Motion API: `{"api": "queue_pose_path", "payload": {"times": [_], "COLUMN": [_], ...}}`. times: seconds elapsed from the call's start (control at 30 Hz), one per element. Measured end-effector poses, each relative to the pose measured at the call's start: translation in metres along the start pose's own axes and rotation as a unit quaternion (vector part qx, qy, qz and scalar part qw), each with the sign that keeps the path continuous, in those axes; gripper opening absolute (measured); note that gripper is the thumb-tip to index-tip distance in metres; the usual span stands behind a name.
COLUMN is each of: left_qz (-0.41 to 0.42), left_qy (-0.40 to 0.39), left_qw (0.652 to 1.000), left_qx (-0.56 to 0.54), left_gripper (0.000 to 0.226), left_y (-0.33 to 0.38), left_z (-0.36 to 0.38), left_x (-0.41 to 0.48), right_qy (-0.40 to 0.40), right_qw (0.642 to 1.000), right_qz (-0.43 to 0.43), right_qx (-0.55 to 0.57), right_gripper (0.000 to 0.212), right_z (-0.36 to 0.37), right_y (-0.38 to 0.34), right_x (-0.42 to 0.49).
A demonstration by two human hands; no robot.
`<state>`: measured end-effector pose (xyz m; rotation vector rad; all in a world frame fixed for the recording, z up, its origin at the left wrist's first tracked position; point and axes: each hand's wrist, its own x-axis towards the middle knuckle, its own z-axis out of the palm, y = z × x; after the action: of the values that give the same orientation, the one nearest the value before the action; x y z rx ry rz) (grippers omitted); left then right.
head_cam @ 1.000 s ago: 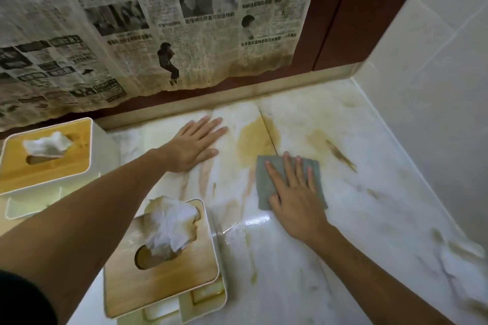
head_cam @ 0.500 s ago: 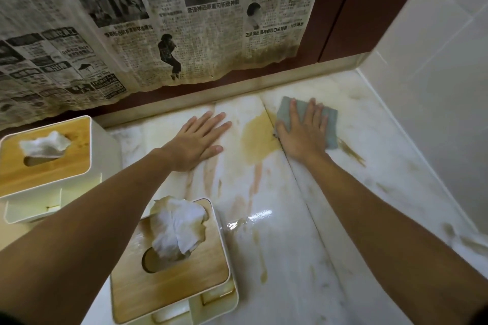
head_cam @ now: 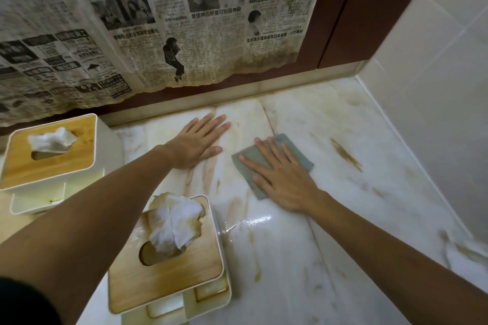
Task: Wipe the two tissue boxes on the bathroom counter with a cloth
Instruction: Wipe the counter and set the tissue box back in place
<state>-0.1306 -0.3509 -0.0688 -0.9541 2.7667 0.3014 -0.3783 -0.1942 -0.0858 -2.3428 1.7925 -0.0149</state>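
On marble counter point(head_cam: 343, 219), white tissue boxes point(head_cam: 108, 140), bamboo lids point(head_cam: 163, 281)

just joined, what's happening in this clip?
A person is working at a stained marble counter. Their right hand presses a grey-green cloth flat on the marble with straight fingers, and their left hand rests flat on the counter beside it. The two tissue boxes, the near one and the far one, stand off to the left. Neither hand nor the cloth touches them, so the boxes are not being wiped right now.
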Motion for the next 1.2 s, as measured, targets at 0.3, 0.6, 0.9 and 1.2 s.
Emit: {"api": "queue_pose_path", "payload": {"times": [0.3,0.6,0.9,1.2], "left_qz": [-0.134,-0.172,-0.159,-0.169], "left_qy": [-0.129,-0.15,-0.158,-0.184], "left_qw": [0.979,0.971,0.971,0.966], "left_qx": [-0.086,-0.071,-0.082,-0.072], "left_gripper": [0.074,0.084,0.083,0.084], "left_y": [0.04,0.064,0.057,0.053], "left_z": [-0.026,-0.033,-0.032,-0.026], "left_x": [0.018,0.024,0.025,0.026], "right_qy": [-0.019,-0.017,-0.065,-0.052], "right_qw": [0.984,0.946,0.979,0.997], "right_qz": [0.171,0.317,0.188,0.046], "right_qx": [0.039,0.061,0.042,0.011], "right_gripper": [0.06,0.058,0.059,0.056], "right_z": [-0.003,-0.027,-0.034,-0.011], "right_y": [0.035,0.1,0.066,0.024], "right_x": [-0.063,-0.001,0.062,-0.026]}}
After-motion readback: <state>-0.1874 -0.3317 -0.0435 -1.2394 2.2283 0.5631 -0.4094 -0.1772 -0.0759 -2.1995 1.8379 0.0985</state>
